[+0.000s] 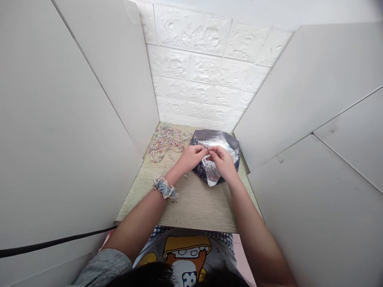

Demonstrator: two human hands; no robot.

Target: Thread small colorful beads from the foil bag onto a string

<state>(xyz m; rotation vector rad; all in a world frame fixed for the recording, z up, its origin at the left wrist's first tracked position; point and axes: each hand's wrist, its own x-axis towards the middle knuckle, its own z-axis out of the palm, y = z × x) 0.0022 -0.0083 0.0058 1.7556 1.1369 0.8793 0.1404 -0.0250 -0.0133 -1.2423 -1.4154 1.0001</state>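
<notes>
My left hand [194, 156] and my right hand [220, 159] meet fingertip to fingertip above an open silver-lined bag [220, 138] with a dark blue patterned outside. Both are closed in a pinch; whatever sits between the fingertips is too small to make out, though it may be a bead. Inside the bag lie loose pinkish beads [212, 174], partly hidden by my hands. To the left of the bag, a heap of strung multicoloured beads [167, 139] is spread in loops on the table.
The small wooden table [197, 207] is hemmed in by white panels [119, 71] on the left and more panels [269, 107] on the right. A white brick-patterned wall [203, 71] stands behind. A blue scrunchie [165, 187] circles my left wrist. A black cable [60, 241] runs at lower left.
</notes>
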